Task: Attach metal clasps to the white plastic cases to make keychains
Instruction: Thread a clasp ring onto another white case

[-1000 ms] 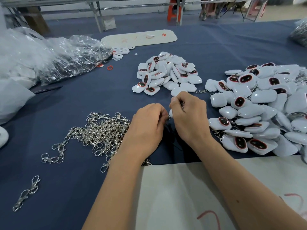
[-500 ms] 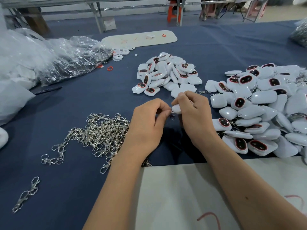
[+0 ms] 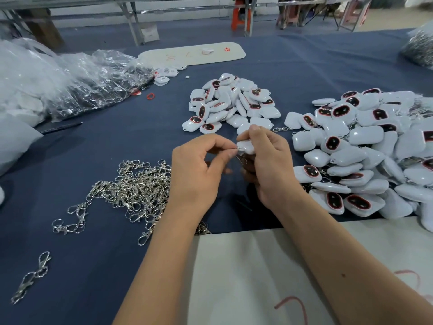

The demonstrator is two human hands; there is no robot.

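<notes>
Seen from the head camera, both hands meet at the centre of the frame, raised a little above the dark blue table cloth (image 3: 100,148). The right hand (image 3: 269,165) curls its fingers round a white plastic case (image 3: 246,146), holding it by thumb and forefinger. The left hand (image 3: 199,174) pinches a small metal clasp (image 3: 235,149) at the case's left edge, thumb and forefinger pressed together on it; the ring itself is too small to make out clearly.

A loose heap of silver clasps (image 3: 131,191) lies in the lower left middle, touching the left forearm, with one stray clasp (image 3: 32,276) at the lower left. A small pile of white cases (image 3: 232,102) sits above the hands, and a larger pile of cases (image 3: 375,151) fills the right side. Crumpled clear plastic bags (image 3: 77,76) occupy the upper left. A white sheet (image 3: 246,277) lies under the forearms at the bottom.
</notes>
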